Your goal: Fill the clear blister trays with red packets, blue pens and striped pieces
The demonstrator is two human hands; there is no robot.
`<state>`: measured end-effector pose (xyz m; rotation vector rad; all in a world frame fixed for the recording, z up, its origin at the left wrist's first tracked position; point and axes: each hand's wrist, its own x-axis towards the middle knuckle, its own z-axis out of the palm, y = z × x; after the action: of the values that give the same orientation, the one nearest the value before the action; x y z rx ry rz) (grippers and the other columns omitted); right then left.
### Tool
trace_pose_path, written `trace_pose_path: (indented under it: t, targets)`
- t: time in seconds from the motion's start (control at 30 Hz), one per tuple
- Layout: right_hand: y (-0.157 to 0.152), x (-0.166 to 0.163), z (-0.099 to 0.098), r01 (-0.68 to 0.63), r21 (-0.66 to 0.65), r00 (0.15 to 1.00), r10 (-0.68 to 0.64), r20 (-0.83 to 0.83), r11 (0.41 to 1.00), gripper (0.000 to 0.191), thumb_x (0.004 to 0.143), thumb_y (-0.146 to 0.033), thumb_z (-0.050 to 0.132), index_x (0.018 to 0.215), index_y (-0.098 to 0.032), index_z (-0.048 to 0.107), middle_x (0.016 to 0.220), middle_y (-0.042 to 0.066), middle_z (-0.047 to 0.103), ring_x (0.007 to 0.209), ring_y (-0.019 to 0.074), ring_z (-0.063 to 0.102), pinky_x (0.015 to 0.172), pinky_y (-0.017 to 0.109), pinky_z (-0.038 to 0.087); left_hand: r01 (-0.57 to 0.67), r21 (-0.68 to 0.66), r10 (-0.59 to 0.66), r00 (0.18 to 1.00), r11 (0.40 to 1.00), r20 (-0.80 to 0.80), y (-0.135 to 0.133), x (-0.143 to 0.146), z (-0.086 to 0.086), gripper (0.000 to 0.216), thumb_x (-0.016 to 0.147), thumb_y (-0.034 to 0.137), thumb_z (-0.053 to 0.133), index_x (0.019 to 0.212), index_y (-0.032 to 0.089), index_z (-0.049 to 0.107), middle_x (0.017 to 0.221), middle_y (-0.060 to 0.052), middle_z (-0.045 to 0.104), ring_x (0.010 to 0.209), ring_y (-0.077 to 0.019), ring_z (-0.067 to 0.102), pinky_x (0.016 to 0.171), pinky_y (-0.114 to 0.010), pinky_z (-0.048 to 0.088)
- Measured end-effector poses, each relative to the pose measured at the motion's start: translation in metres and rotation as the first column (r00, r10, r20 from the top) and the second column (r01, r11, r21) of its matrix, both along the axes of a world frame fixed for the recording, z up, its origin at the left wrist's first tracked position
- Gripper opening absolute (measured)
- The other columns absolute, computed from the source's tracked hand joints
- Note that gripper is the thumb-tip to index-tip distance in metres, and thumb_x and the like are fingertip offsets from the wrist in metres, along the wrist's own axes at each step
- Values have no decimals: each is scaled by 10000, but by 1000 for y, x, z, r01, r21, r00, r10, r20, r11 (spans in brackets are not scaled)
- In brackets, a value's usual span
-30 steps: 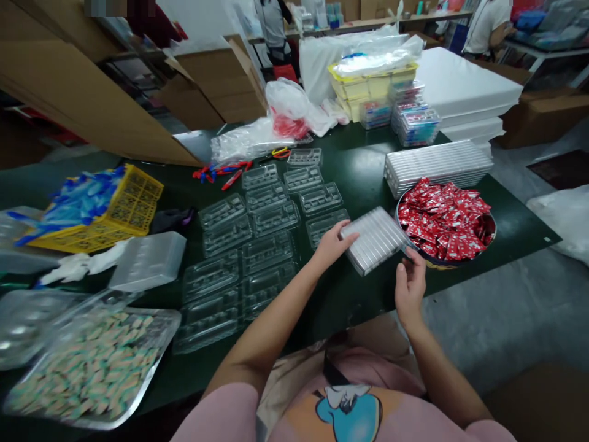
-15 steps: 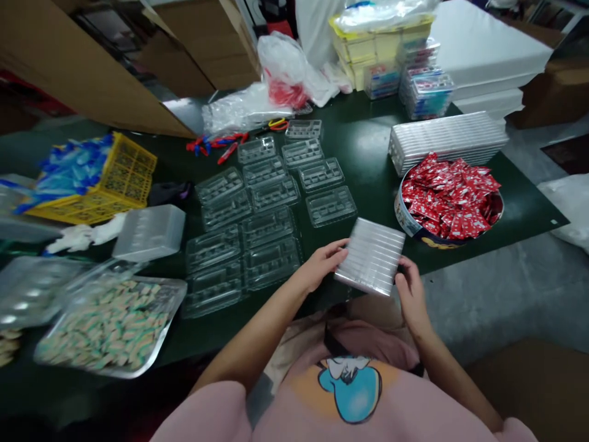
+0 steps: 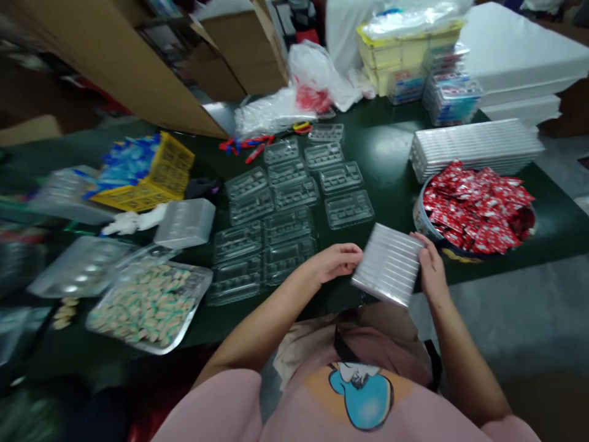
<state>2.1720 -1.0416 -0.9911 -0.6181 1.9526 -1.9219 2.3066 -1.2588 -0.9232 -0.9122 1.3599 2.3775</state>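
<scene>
My right hand (image 3: 433,270) grips the right edge of a stack of clear plastic trays (image 3: 388,265), which looks silvery and ribbed and is tilted over the table's front edge. My left hand (image 3: 339,262) is beside the stack's left edge, its fingers curled together. Whether the fingertips touch the stack or pinch anything is unclear. Left of the stack, several clear plastic blister trays (image 3: 289,226) lie in rows on the dark green table. To its right stands a round tin (image 3: 426,224) heaped with small red packets (image 3: 478,205).
Behind the tin lies a long stack of plastic trays (image 3: 476,144). At left are a yellow basket (image 3: 172,169) of blue packets, a frosted plastic block (image 3: 186,222) and a tray of small beige-and-green pieces (image 3: 150,304). Red-handled tools (image 3: 251,144) and plastic bags (image 3: 271,110) lie behind.
My left hand has come off the stack's top left corner to beside its edge. My right hand has moved up along the right edge. The view has swung left.
</scene>
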Motion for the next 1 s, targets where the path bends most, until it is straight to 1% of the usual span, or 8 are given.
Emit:
trace_pose_path:
  t: [0.23,0.4,0.47,0.57,0.67,0.8,0.9,1.0]
  targets:
    - [23,20,-10,-175,139,984,171,41,975,495,927,-566,412,1256,-240,587,1298,111,587,1204,308,535,1057,455,398,40,86,-45,998,995,52,2,23,1,429,463,315,928,699,115,631,621,22,587,543,-52,505,547,-188,375]
    - [41,49,-10,-318,153,948,315,44,936,521,912,-591,414,1306,-281,557,1342,94,550,1265,309,501,1078,439,408,137,11,-137,989,991,62,-1,45,5,349,515,313,878,698,121,651,621,21,585,531,-56,487,519,-190,360]
    - [42,49,-9,-412,123,910,401,104,903,597,898,-629,414,1382,-290,499,1432,88,498,1331,310,459,1115,443,383,183,-64,-180,982,981,56,-1,47,9,288,563,307,834,696,128,651,612,25,573,540,-62,482,522,-193,353]
    - [38,37,-3,-581,63,805,562,190,811,702,873,-665,448,1471,-301,397,1533,77,400,1405,301,385,1160,453,327,265,-182,-262,964,947,44,-1,44,18,207,626,291,765,675,138,636,582,36,542,544,-67,459,529,-199,337]
    - [31,20,7,-674,63,731,651,207,736,731,834,-641,555,1462,-292,418,1531,93,403,1411,305,377,1172,470,296,314,-239,-309,949,919,58,0,36,25,229,657,332,753,704,141,637,598,34,548,557,-73,453,550,-210,343]
    - [16,4,23,-743,11,645,712,279,669,691,827,-643,571,1395,-257,489,1490,130,449,1353,311,458,1123,478,369,337,-202,-332,942,920,56,-2,23,25,345,632,431,800,747,138,658,628,30,557,575,-74,460,576,-218,356]
    - [0,-3,30,-745,-18,636,719,281,667,650,832,-645,566,1342,-244,534,1452,132,491,1314,303,501,1112,482,382,331,-132,-328,944,934,47,-6,19,20,415,580,477,847,742,141,665,636,31,564,579,-68,470,578,-212,364]
    - [-12,-5,31,-760,12,629,730,266,650,632,851,-570,597,1394,-260,503,1457,117,495,1319,289,500,1111,486,385,328,-38,-325,944,944,59,-9,19,12,441,540,468,882,745,142,667,636,30,576,575,-63,491,581,-202,378]
